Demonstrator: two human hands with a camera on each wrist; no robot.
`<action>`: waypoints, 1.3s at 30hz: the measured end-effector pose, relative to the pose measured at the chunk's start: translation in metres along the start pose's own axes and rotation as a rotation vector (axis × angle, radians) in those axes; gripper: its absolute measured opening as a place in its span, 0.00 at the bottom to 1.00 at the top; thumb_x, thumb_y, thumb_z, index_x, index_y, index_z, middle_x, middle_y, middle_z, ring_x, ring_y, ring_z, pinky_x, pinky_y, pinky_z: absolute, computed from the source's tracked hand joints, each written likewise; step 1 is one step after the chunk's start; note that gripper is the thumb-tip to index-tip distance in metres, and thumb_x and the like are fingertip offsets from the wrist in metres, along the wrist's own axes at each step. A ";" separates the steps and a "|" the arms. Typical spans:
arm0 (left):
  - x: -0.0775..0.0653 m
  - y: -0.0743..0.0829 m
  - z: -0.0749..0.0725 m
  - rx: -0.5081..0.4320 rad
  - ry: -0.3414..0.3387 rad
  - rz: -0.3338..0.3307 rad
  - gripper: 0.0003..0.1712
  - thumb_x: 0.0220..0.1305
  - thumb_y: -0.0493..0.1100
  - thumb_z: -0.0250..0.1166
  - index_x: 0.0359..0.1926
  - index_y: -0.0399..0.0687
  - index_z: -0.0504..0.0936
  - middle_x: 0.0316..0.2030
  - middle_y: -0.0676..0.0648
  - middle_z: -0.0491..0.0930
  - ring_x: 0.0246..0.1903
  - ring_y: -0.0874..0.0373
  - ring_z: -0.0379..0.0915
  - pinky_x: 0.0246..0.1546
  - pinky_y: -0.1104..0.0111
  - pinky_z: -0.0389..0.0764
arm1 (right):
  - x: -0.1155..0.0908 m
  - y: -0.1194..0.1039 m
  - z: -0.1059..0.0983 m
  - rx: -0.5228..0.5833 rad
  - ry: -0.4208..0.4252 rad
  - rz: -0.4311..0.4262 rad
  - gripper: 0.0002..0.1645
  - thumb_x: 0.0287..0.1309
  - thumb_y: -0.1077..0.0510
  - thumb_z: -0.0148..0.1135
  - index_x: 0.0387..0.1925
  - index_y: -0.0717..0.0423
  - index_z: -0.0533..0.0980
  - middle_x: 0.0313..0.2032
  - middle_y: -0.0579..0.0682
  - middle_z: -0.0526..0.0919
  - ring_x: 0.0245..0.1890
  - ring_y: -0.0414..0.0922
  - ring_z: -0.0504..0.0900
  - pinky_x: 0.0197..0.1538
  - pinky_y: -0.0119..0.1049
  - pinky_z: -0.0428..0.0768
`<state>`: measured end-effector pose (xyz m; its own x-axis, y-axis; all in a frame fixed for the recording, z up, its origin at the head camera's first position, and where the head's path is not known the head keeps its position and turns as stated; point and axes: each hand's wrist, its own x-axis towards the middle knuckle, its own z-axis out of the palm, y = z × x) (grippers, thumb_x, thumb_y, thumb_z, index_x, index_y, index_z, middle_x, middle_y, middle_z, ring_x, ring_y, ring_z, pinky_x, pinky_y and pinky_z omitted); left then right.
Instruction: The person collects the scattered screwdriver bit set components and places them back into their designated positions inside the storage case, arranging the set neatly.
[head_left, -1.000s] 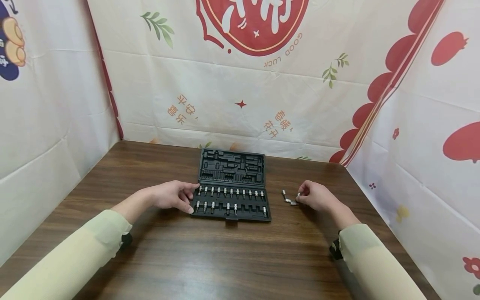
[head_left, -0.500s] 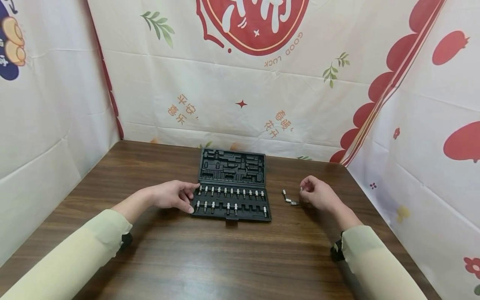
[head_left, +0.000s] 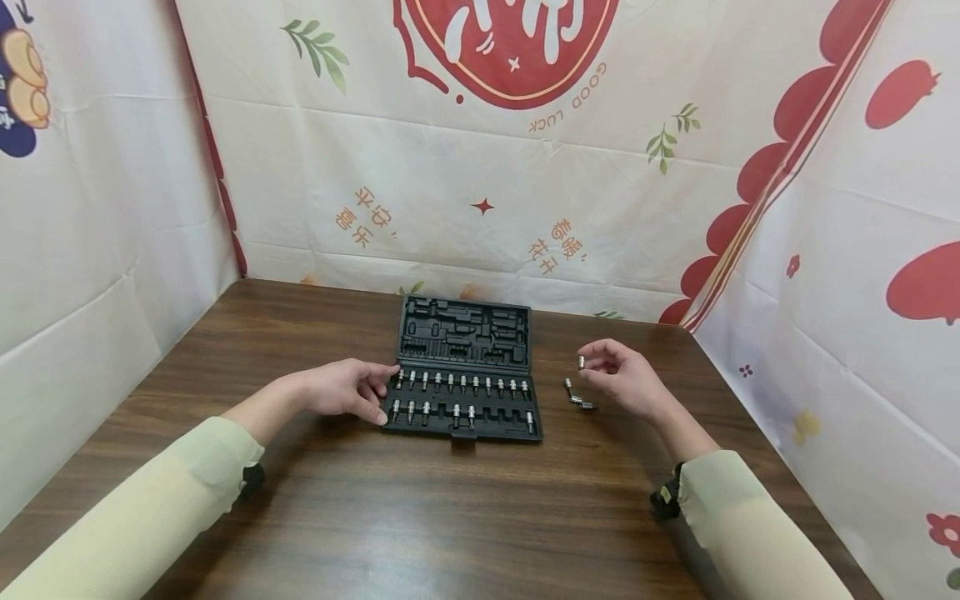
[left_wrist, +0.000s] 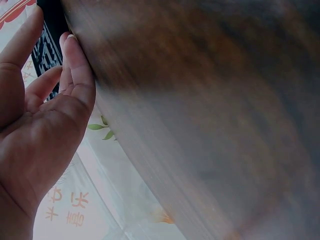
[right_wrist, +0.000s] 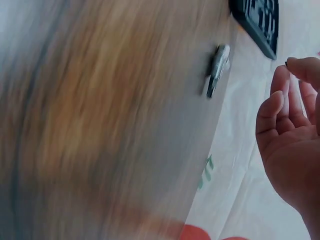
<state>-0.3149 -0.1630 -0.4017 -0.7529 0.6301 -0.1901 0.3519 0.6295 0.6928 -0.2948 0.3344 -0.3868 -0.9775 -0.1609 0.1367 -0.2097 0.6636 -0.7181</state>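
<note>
pinches a socket bit (head_left: 581,362) between thumb and fingers of the right hand (head_left: 621,379), now nearer the case (head_left: 498,437), leaving three loose bits (head_left: 575,399) beyond its right edge, and rests the left hand (head_left: 348,389), fingers spread, on its left edge.

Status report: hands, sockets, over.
Left hand touching left edge of open black plastic case. Right hand pinching small silver metal socket. Loose silver metal sockets right of case. Nothing visibly blocking.
</note>
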 end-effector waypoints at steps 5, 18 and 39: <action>0.001 -0.001 0.000 0.005 -0.001 0.003 0.56 0.66 0.48 0.82 0.84 0.35 0.62 0.55 0.43 0.84 0.55 0.53 0.80 0.60 0.58 0.79 | 0.001 -0.012 0.011 0.055 -0.025 -0.017 0.22 0.71 0.58 0.73 0.62 0.61 0.79 0.48 0.58 0.86 0.43 0.42 0.84 0.42 0.33 0.83; 0.001 0.001 0.000 0.011 -0.003 0.007 0.56 0.65 0.49 0.82 0.84 0.35 0.63 0.55 0.43 0.84 0.55 0.53 0.80 0.60 0.58 0.79 | 0.002 -0.049 0.044 0.171 -0.123 -0.073 0.25 0.68 0.62 0.75 0.63 0.60 0.78 0.48 0.55 0.85 0.40 0.45 0.83 0.38 0.34 0.80; 0.002 0.000 0.000 0.003 -0.001 -0.002 0.55 0.66 0.48 0.81 0.84 0.35 0.62 0.55 0.44 0.84 0.55 0.53 0.80 0.59 0.60 0.79 | 0.008 -0.086 0.094 0.230 -0.200 -0.145 0.25 0.70 0.64 0.74 0.64 0.63 0.78 0.49 0.58 0.86 0.37 0.46 0.83 0.40 0.34 0.84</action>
<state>-0.3162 -0.1622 -0.4022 -0.7528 0.6296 -0.1919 0.3525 0.6319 0.6902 -0.2826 0.2077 -0.3883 -0.9089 -0.3967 0.1285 -0.3127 0.4448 -0.8393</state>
